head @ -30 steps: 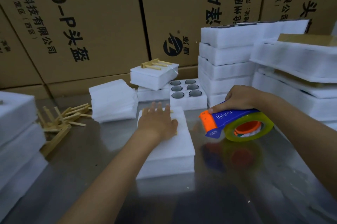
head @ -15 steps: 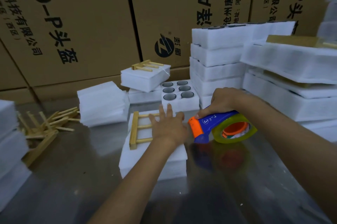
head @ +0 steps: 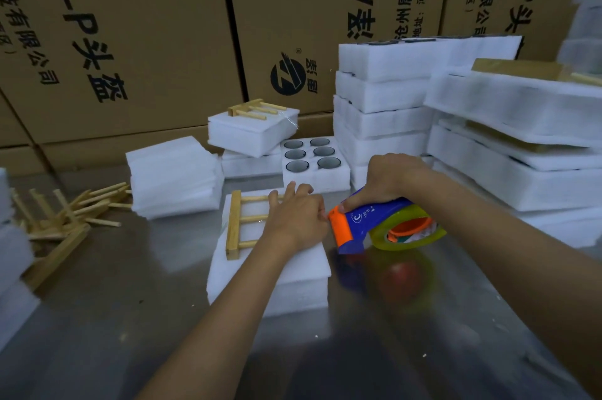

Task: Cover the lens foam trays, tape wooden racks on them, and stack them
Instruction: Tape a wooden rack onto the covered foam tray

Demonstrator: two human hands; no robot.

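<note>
Dispenser, gripped in our right hand, now touches our flat left hand; wooden rack beneath, rail running away from us.

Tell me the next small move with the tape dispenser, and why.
Probably draw the tape dispenser leftward across the wooden rack. The right hand grips it at the covered tray's right edge, the left hand presses the rack down, and no tape visibly crosses it.

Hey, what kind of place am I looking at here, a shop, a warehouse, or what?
Probably a packing area in a warehouse or factory: printed shipping cartons line the back, foam trays stand stacked, and the right hand holds a tape dispenser.
</note>
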